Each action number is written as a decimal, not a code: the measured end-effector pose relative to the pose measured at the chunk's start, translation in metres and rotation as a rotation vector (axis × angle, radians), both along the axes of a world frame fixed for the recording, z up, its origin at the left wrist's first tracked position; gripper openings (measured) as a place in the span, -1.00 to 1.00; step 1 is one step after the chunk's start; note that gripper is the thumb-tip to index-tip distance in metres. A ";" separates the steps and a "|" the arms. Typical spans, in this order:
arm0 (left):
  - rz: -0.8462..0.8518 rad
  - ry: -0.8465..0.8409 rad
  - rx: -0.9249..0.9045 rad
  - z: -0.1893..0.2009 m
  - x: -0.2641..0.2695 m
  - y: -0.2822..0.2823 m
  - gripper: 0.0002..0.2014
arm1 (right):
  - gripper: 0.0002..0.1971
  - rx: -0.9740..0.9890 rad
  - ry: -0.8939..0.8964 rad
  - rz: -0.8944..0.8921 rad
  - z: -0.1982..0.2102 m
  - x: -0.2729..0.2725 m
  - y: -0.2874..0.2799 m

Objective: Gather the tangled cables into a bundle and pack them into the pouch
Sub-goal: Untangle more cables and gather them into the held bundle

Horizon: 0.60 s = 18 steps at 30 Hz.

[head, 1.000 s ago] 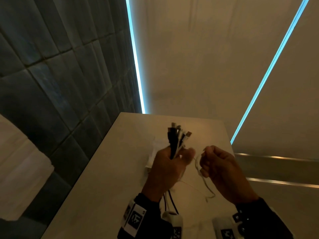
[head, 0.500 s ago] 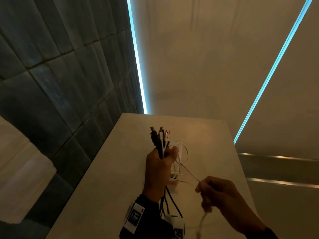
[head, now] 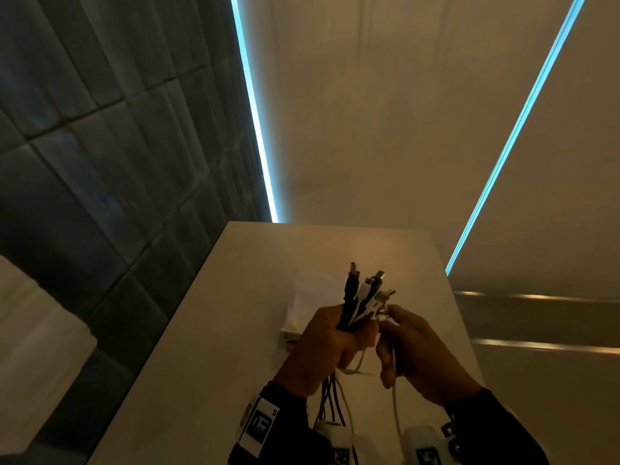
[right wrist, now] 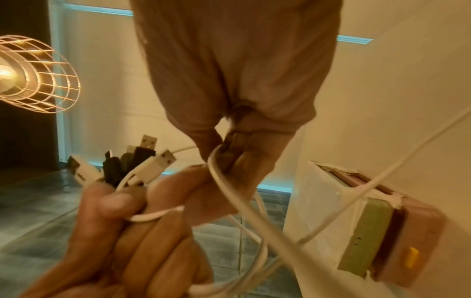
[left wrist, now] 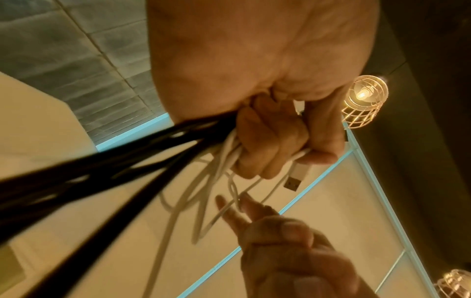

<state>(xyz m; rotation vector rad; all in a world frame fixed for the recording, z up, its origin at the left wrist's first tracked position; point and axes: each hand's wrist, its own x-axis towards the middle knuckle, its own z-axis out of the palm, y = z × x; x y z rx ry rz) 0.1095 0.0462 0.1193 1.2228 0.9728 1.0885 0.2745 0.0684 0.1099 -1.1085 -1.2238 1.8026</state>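
Nearest the viewer, at about 6 o'clock in the head view, black and white cable tails (head: 332,402) hang loose below the wrists, not yet coiled. Just above them the left hand (head: 322,350) is clenched round the cables (head: 355,307), a mixed black and white bunch held upright off the bench (head: 214,347), its grip wrapped round their upper ends. The plugs (head: 369,283) fan out above the fist toward 12 o'clock. The left wrist view shows the curled fingers (left wrist: 265,141) with white loops and one white USB plug (left wrist: 297,177) spilling beneath them.

Touching the left hand at its 3 o'clock side is the right hand (head: 419,354). Its grip pinches one white cable (right wrist: 229,185) between thumb and fingertips, close against the bunch; that cable trails down past the wrist.

Beyond the hands, at 11 o'clock from the fist, a pale pouch (head: 312,297) lies on the bench, partly hidden by the left hand. I cannot tell whether it is open. In the right wrist view a taped block of green and pink cases (right wrist: 382,231) shows at 4 o'clock.

Judging by this, the plug ends are largely gathered, with the white cable seemingly the last to join. Left to do: fold the hanging tails into a bundle and put it in the pouch, which appears to hold nothing yet.
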 end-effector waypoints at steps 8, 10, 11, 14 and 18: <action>0.162 -0.204 -0.151 -0.011 -0.007 0.004 -0.64 | -0.78 0.036 0.081 -0.132 -0.007 0.003 0.000; 0.150 -0.267 -0.187 -0.009 -0.007 0.004 -0.63 | -0.87 -0.011 0.217 -0.103 -0.003 0.004 -0.003; 0.151 -0.295 -0.204 -0.008 -0.008 0.003 -0.62 | -0.90 -0.024 0.265 -0.086 -0.001 0.006 -0.003; 0.193 -0.280 -0.202 -0.008 -0.008 0.004 -0.65 | -0.91 -0.029 0.314 -0.105 -0.001 0.009 -0.004; 0.296 -0.091 -0.131 -0.005 -0.003 0.002 -0.75 | -0.89 -0.062 0.338 -0.201 -0.006 0.016 -0.001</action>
